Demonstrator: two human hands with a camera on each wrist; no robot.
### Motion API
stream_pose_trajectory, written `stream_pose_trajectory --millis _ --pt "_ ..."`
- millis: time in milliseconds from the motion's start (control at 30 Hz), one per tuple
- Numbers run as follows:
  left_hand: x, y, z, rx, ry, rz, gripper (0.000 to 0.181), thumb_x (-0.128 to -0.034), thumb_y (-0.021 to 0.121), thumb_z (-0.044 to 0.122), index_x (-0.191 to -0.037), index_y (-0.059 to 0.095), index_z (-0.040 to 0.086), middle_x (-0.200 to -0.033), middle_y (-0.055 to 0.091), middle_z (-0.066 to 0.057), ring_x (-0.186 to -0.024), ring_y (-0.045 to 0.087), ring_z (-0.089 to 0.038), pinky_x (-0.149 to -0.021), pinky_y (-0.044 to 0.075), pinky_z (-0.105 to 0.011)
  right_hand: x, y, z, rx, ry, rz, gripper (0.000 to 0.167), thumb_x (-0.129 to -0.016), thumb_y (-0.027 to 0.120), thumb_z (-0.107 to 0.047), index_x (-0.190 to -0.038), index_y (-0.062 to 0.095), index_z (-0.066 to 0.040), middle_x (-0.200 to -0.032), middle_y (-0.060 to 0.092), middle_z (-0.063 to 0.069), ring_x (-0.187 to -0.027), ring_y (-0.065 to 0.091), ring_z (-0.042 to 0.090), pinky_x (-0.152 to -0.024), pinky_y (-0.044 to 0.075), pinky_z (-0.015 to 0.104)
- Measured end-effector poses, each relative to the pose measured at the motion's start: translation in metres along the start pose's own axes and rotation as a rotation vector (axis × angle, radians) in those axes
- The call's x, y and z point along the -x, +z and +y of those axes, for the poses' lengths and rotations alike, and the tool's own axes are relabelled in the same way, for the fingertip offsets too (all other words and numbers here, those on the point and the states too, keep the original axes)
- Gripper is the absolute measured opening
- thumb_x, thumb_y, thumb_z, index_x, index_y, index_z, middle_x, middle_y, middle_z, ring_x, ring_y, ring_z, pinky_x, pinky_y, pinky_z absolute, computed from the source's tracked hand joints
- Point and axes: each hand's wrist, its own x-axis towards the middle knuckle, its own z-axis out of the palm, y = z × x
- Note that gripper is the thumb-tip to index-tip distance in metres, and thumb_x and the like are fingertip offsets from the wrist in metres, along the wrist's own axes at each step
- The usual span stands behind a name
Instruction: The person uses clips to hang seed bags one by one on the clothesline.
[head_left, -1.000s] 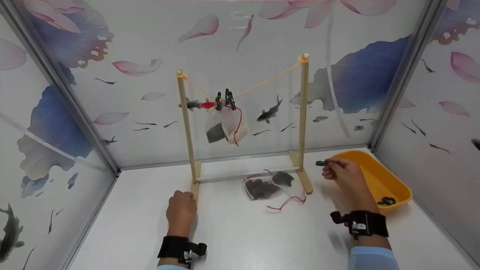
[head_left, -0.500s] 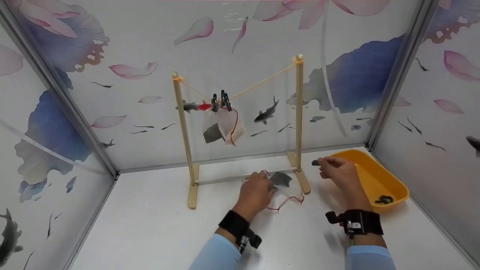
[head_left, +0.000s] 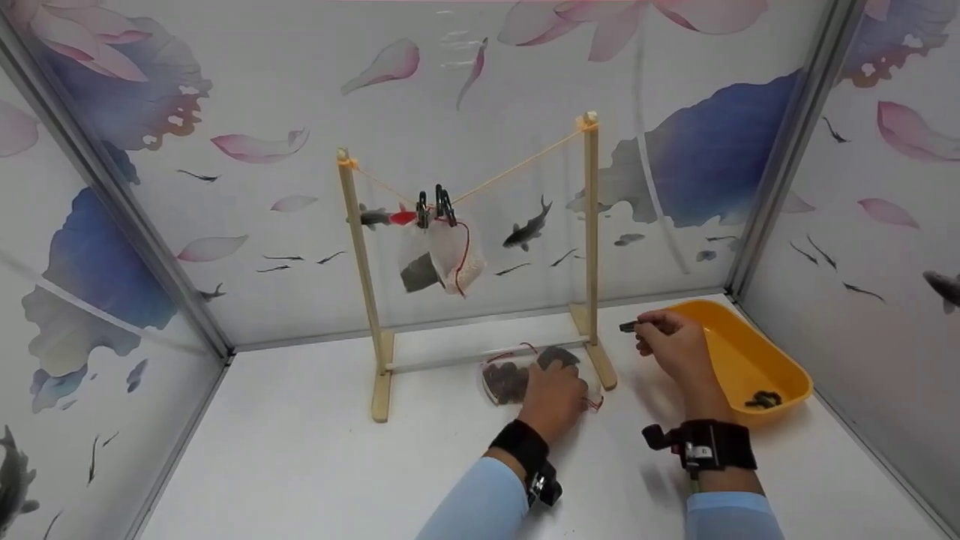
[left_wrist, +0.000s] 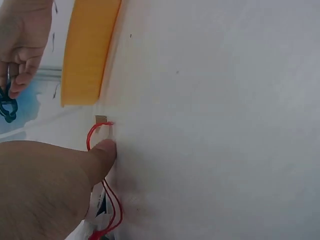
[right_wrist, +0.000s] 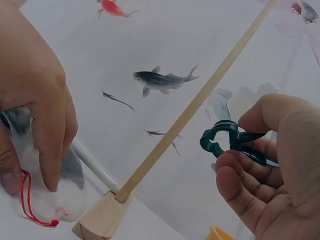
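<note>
My left hand (head_left: 555,401) reaches down over a sheer drawstring bag (right_wrist: 62,205) with a dark grey piece inside and red cords. In the right wrist view its thumb and fingers touch the bag, spread apart beside the red cord (right_wrist: 28,200). Left of this bag lies another sheer bag (head_left: 504,382) holding dark brown lumps, partly behind the hand. My right hand (head_left: 673,349) pinches a dark green plastic clip (right_wrist: 227,137) by its handles, near the yellow basin. Two filled sheer bags (head_left: 455,255) hang from an orange string, held by dark clips (head_left: 444,204).
A wooden frame with two posts (head_left: 592,240) carries the sagging orange string (head_left: 517,165). At the right stands a yellow basin (head_left: 791,375) with several dark clips (head_left: 763,400) in it. Patterned wall panels enclose the white table (head_left: 277,450).
My left hand has moved right from beside the frame's left foot, over the brown-lump bag, and down onto the grey-filled bag. The right hand keeps its clip in nearly the same place.
</note>
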Motion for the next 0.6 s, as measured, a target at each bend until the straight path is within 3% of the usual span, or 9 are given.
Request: stream_pose_trajectory --millis 200,267,367,500,600 --pt "-0.001 -0.002 -0.001 -0.097 0.038 -0.015 0.020 -0.1121 0.070 0.025 -0.117 0.087 0.032 -0.118 0.081 0.010 -0.112 0.072 -0.017 -0.104 0.061 -0.048 0.000 0.001 0.001 -0.019 -0.023 -0.035 0.034 -0.109 0.074 -0.022 -0.135 0.072 -0.001 -0.108 0.081 0.014 -0.087 0.080 0.019 -0.081 0.067 0.023" --pt "-0.003 -0.002 -0.005 -0.075 0.015 0.030 0.019 -0.1138 0.069 0.025 -0.119 0.086 0.030 -0.115 0.081 0.009 -0.110 0.073 -0.016 -0.101 0.061 -0.045 0.000 0.002 0.001 -0.019 -0.013 -0.046 0.035 -0.109 0.075 -0.023 -0.137 0.071 -0.002 -0.113 0.082 0.016 -0.091 0.082 0.021 -0.083 0.068 0.023" --pt "-0.005 -0.007 -0.019 0.067 -0.065 0.142 0.020 -0.1170 0.065 0.028 -0.117 0.085 0.025 -0.108 0.079 0.008 -0.102 0.072 -0.014 -0.089 0.060 -0.038 0.000 0.003 -0.001 -0.029 0.001 -0.056 0.039 -0.110 0.074 -0.023 -0.143 0.066 -0.003 -0.120 0.082 0.017 -0.094 0.083 0.017 -0.086 0.067 0.020" --pt "-0.004 -0.030 -0.050 0.358 -0.205 0.281 0.027 -0.1206 0.057 0.032 -0.117 0.080 0.017 -0.104 0.074 0.003 -0.096 0.069 -0.016 -0.080 0.058 -0.034 0.000 0.002 -0.002 -0.042 -0.024 -0.073 0.046 -0.112 0.073 -0.023 -0.149 0.059 -0.001 -0.130 0.081 0.020 -0.101 0.083 0.012 -0.090 0.066 0.018" --pt "0.002 -0.050 -0.077 0.570 -0.275 0.423 0.026 -0.1202 0.058 0.030 -0.116 0.077 0.012 -0.104 0.072 -0.002 -0.095 0.068 -0.019 -0.080 0.060 -0.036 0.000 -0.001 -0.002 -0.008 -0.054 -0.099 0.053 -0.114 0.072 -0.028 -0.156 0.055 -0.001 -0.140 0.079 0.020 -0.114 0.083 0.017 -0.095 0.065 0.018"
